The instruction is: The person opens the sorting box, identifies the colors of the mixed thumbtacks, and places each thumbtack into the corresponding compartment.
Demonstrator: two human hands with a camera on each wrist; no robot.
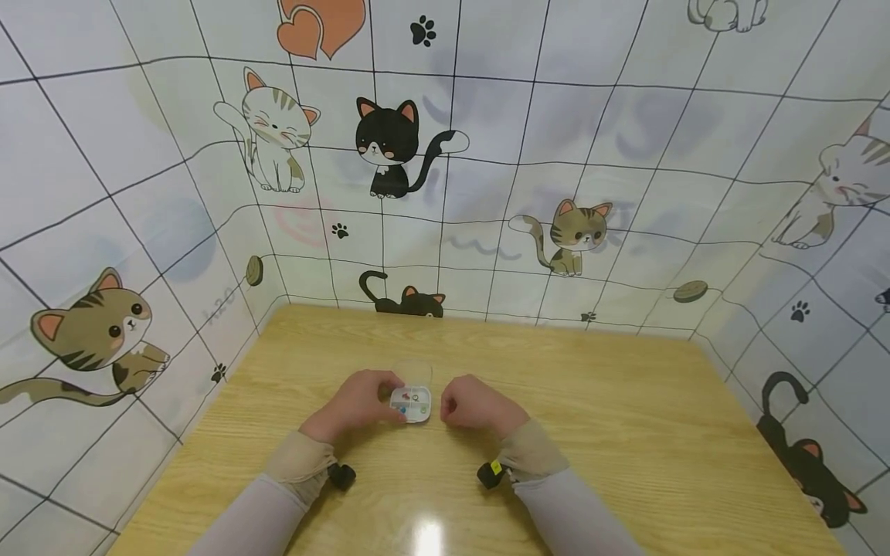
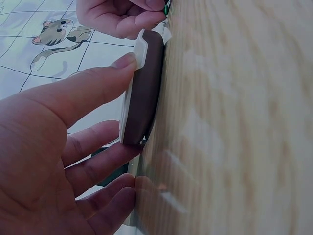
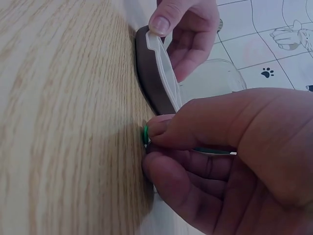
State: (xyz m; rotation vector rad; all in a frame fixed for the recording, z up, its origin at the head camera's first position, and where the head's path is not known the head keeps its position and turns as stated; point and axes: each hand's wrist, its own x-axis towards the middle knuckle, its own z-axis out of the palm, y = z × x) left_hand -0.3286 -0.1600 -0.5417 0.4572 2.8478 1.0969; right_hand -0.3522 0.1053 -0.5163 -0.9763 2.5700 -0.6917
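Note:
A small white pill box [image 1: 419,411] with a dark brown outer side stands on the table, its clear lid [image 3: 210,78] swung back. Small red, green and blue pieces lie in its compartments. My left hand [image 1: 358,401] holds the box from the left, thumb on the near rim and fingers at the far side. Just right of the box is my right hand [image 1: 480,405], its fingers curled in. Between that thumb and forefinger it pinches a small green piece [image 3: 145,134], close over the wood; the fingertips hide most of it.
The wooden table [image 1: 591,425] ends at a cat-printed cloth [image 1: 487,177] that hangs behind and along both sides. A black wrist camera [image 1: 341,476] sits on the left wrist and another camera [image 1: 490,474] on the right.

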